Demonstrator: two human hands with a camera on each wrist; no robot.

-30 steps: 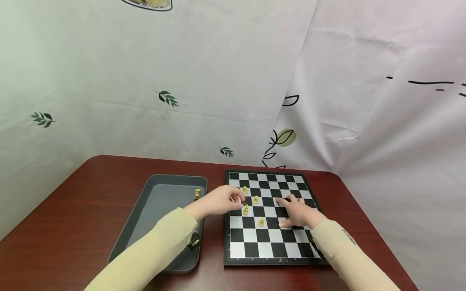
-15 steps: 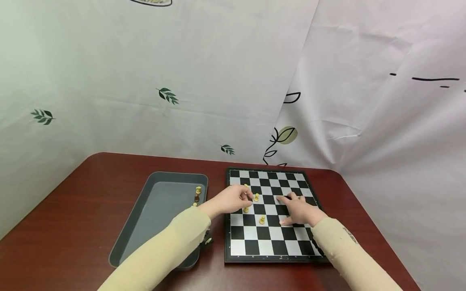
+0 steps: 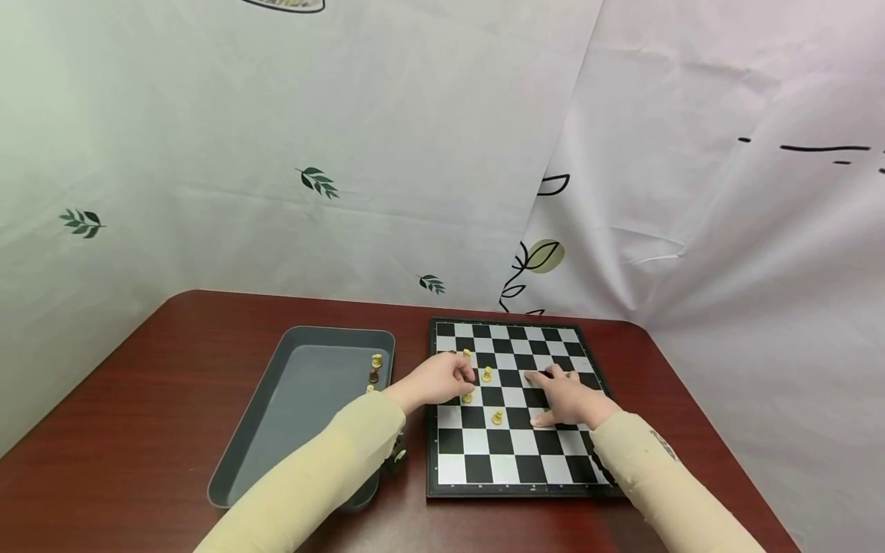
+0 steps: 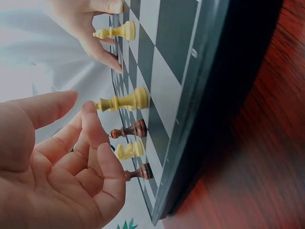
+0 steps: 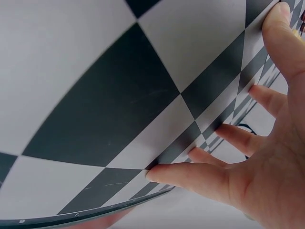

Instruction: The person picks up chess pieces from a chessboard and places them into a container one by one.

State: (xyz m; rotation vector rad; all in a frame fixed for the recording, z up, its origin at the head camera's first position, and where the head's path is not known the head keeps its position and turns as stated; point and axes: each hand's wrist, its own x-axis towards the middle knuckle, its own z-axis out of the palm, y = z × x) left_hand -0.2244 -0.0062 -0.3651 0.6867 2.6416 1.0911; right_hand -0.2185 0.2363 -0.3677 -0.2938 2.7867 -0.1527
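My left hand (image 3: pixel 441 379) hovers over the left side of the chessboard (image 3: pixel 473 468), thumb and loosely bent fingers apart with nothing between them. In the left wrist view its fingertips are close to the top of a tall yellow chess piece (image 4: pixel 125 101). Beyond that stand a brown pawn (image 4: pixel 130 130), a yellow knight (image 4: pixel 129 150) and another brown pawn (image 4: pixel 139 172), partly behind the fingers. A yellow bishop (image 4: pixel 116 32) stands upright nearer my right hand (image 3: pixel 565 401). That hand is spread, its fingertips resting on the board's right half.
A grey tray (image 3: pixel 302 336) lies left of the board, partly behind my left sleeve. Along its right side are a yellow piece (image 3: pixel 376 360) and a brown piece (image 3: pixel 374 375). Both tray and board rest on a dark red table (image 3: pixel 173 369); a white patterned cloth (image 3: pixel 415 153) hangs behind.
A dark piece seen at my left fingertips a second ago is hidden by the hand in the head view. That hand has shifted slightly right, then slightly back. My right hand stays put.
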